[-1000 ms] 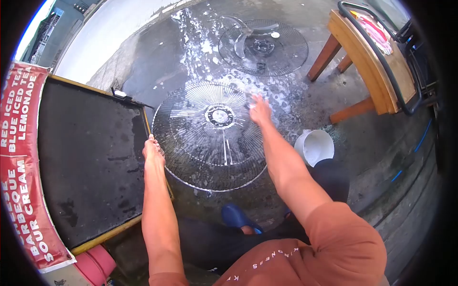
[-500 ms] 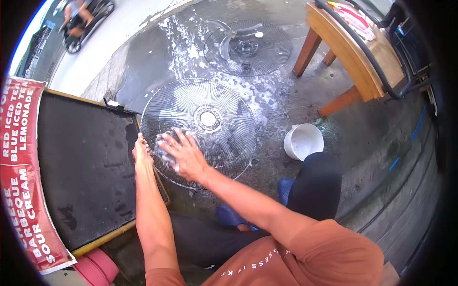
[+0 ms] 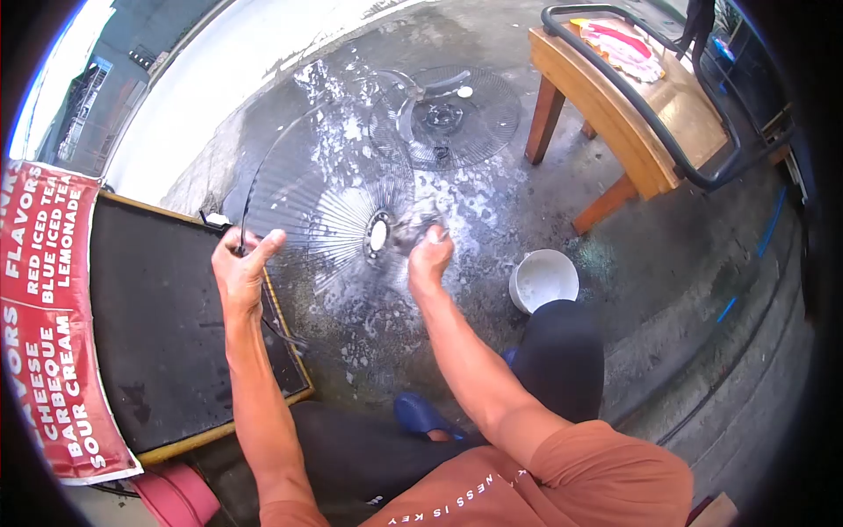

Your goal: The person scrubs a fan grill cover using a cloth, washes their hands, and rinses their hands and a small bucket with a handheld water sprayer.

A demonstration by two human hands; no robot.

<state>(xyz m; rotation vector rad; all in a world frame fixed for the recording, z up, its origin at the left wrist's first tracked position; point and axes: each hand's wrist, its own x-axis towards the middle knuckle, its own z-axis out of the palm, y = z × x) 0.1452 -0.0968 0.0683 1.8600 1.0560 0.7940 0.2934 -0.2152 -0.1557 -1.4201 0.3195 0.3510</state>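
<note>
A round wire fan grille (image 3: 329,230) is held tilted up off the wet ground, its pale hub (image 3: 378,234) facing right of centre. My left hand (image 3: 239,263) grips the grille's left rim, thumb raised along the edge. At the grille's right side, my right hand (image 3: 430,256) is closed round a greyish soapy scrubbing pad (image 3: 414,225), blurred and partly hidden by the fingers. Whether the pad touches the wires, I cannot tell. Farther back, a second fan grille (image 3: 492,114) lies flat with fan blades (image 3: 408,119) on its left part.
A white bucket (image 3: 544,279) stands by my right knee. Soap suds (image 3: 474,198) streak the concrete. To the right is a wooden table (image 3: 606,114) with a black metal bar. A black board (image 3: 176,316) with a yellow frame and a red sign (image 3: 57,307) stand at left, above a pink basin (image 3: 176,494).
The grille has been lifted and tilted up from lying flat. My right hand has moved right, from flat on the wires to a closed grip. The passing motorcycle has left the view.
</note>
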